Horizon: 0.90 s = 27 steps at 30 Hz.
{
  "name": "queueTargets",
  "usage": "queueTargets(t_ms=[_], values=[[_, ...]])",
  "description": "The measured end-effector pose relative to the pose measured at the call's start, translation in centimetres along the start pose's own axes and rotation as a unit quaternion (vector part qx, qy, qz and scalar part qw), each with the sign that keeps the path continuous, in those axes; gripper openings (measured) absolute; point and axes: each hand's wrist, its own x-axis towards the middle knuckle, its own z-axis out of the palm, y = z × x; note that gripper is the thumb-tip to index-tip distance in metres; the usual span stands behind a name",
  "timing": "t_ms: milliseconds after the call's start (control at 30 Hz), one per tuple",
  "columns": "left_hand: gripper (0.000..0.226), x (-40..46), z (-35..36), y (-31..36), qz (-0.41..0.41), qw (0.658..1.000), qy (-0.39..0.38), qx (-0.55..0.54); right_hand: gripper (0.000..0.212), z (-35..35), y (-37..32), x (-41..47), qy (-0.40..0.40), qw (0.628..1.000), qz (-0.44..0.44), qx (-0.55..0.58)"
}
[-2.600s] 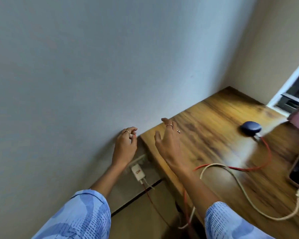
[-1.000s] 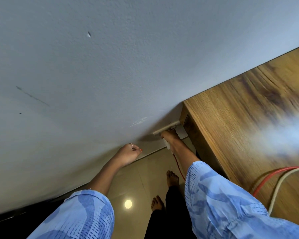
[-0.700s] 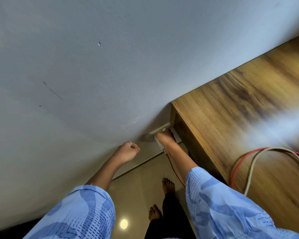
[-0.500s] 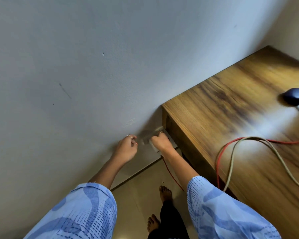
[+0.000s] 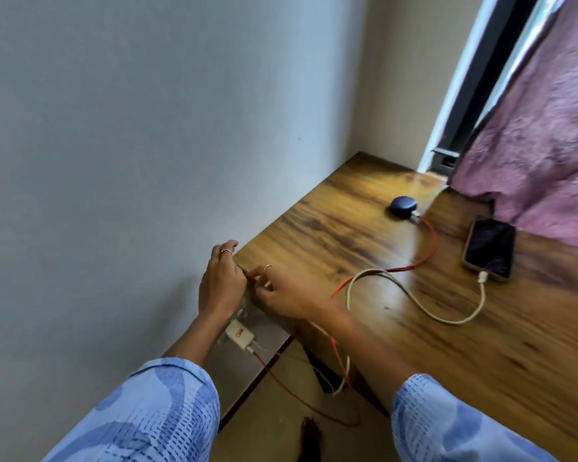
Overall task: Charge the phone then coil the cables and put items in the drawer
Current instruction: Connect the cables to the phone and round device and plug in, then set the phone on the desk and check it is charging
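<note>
The two hands meet at the near left corner of the wooden table (image 5: 414, 328), right by the wall. The left hand (image 5: 221, 283) has its fingers curled, with its fingertips up against the table's corner, but I cannot tell if it holds anything. The right hand (image 5: 281, 295) is bunched up with its fingers pinched together, touching the left hand; what is between the fingers is too small to see. Just below the hands, lower than the tabletop, a white charger (image 5: 240, 334) sticks out of the wall. A red cable (image 5: 427, 248) and a white cable (image 5: 414, 301) hang down off the table's near edge beside the right arm. On the table, the white cable loops across the wood and is plugged into the phone (image 5: 489, 249), which lies flat with its screen up toward the far right side. The red cable runs to a small dark blue case (image 5: 403, 205) further back on the table. A purple cloth (image 5: 541, 145) hangs past the table's far right edge.
</note>
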Motion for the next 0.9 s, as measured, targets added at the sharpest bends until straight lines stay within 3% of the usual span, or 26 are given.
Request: queueTargets(t_ms=[333,533,633,733,900], values=[[0.040,4.2,7.9,8.1,0.124,0.987,-0.094,0.039,0.029,-15.8,10.7,-3.0,0.202,0.972,0.094,-0.076],[0.041,7.2,13.8,12.1,0.190,0.969,-0.140,0.068,0.038,-23.5,19.1,-3.4,0.254,0.945,0.149,-0.143],[0.042,7.9,16.3,12.9,0.210,0.962,-0.153,0.083,0.057,-25.3,21.7,-2.7,0.220,0.945,0.154,-0.187],[0.041,8.6,18.6,12.8,0.217,0.959,-0.157,0.098,0.048,-26.0,24.1,-0.8,0.127,0.956,0.143,-0.222],[0.047,8.3,20.1,12.7,0.205,0.968,-0.112,0.096,0.061,-26.6,27.0,1.9,0.043,0.970,0.099,-0.218]])
